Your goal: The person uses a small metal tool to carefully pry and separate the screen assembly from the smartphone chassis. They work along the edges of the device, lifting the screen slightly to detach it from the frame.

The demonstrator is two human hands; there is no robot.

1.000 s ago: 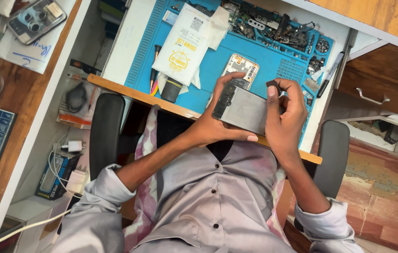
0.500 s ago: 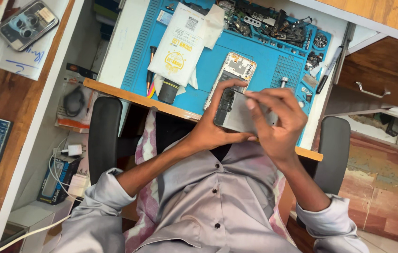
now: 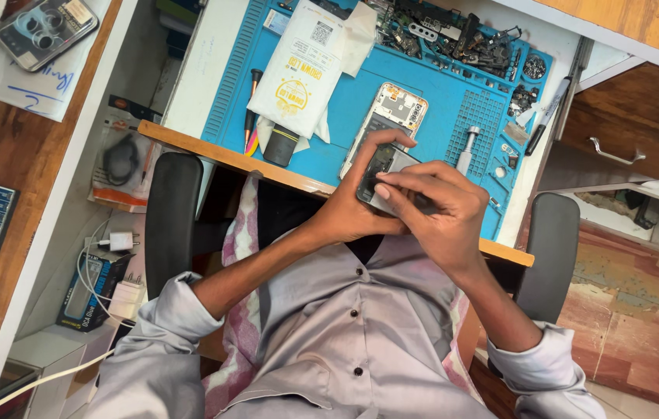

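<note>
Both hands hold a grey phone part above the near edge of the blue work mat. My left hand grips it from below and the left, thumb curled over its top. My right hand lies across it from the right, covering most of it, with the fingertips pressed on its face. Just beyond them, an opened phone body with bare circuitry lies flat on the mat. A silver screwdriver rests on the mat beside my right hand.
A white padded pouch lies on the mat's left half, with small tools and a dark cylinder beside it. Loose parts crowd the mat's far edge. Wooden drawers stand at right. Chair armrests flank me. Phone case top left.
My right hand has moved from the part's right edge onto its face, covering it. The part has tilted and come closer to my body. The view has shifted slightly.
</note>
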